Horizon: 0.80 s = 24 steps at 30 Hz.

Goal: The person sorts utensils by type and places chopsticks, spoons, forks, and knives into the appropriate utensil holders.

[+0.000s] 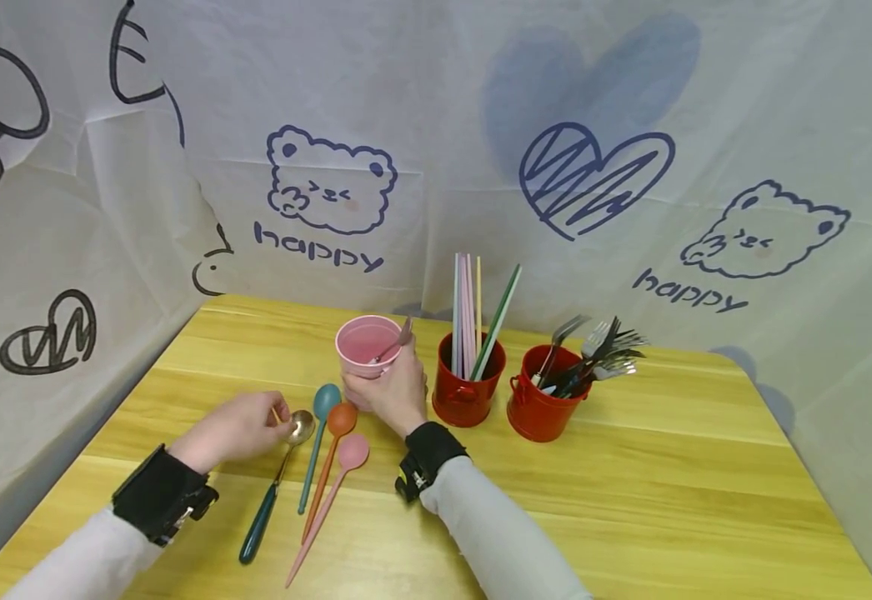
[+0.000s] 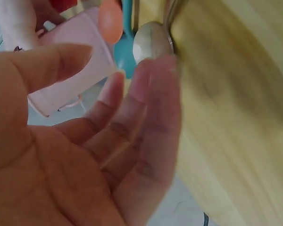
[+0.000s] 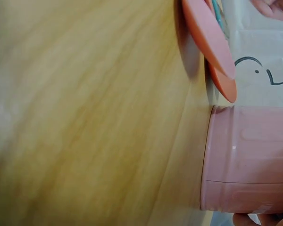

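My right hand (image 1: 393, 390) grips the side of a pink bucket (image 1: 364, 364), which stands upright at the back of the table. A slim pinkish piece (image 1: 394, 342) leans across the bucket's rim; its kind is unclear. My left hand (image 1: 244, 427) is beside the bowl of a metal spoon (image 1: 259, 521) with a dark handle. In the left wrist view its fingers bend loosely and the thumb stands apart; whether the fingertips touch the spoon, I cannot tell. Alongside lie a teal spoon (image 1: 326, 402), an orange spoon (image 1: 342, 419) and a pink spoon (image 1: 353, 452), bowls toward the back.
Right of the pink bucket stands a red bucket (image 1: 461, 406) with several coloured sticks (image 1: 468, 321) upright in it. Another red bucket (image 1: 541, 418) holds several forks (image 1: 603, 350). White cloth (image 1: 451, 217) with drawings hangs behind the wooden table (image 1: 691, 492).
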Motion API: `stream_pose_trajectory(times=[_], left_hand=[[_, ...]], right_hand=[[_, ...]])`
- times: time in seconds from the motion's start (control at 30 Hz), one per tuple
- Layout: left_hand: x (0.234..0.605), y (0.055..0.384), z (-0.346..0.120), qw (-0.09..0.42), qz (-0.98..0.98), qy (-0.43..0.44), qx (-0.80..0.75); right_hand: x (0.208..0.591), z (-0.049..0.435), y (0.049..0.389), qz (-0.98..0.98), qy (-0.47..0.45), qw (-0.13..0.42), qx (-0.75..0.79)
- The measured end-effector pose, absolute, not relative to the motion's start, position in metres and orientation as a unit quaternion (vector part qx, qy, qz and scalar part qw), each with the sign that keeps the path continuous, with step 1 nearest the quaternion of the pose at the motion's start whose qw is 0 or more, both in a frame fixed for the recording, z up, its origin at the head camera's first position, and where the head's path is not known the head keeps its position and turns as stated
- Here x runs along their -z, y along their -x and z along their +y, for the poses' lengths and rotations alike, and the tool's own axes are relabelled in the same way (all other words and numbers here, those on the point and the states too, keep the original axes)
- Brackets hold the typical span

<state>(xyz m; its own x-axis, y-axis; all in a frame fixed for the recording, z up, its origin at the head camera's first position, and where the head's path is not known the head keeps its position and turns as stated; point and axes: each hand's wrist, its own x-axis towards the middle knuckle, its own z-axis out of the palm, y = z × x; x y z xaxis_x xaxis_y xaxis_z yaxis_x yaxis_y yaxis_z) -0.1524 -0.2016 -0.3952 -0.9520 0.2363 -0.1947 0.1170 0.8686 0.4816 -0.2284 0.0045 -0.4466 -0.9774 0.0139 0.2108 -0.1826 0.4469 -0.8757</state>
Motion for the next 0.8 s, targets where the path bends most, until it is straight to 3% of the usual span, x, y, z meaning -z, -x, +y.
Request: stream_pose_trajectory(times=[0.4,0.8], left_hand=[[0.410,0.140,-0.197,0.166,0.961,-0.057,-0.212],[0.419,0.132,-0.190,0.168,0.962,-0.058,-0.208]], right_hand=[[0.444,0.004,0.230,-0.845,-0.049,0.095,-0.523],[0.443,0.004,0.230,-0.848,-0.044,0.084,-0.522]])
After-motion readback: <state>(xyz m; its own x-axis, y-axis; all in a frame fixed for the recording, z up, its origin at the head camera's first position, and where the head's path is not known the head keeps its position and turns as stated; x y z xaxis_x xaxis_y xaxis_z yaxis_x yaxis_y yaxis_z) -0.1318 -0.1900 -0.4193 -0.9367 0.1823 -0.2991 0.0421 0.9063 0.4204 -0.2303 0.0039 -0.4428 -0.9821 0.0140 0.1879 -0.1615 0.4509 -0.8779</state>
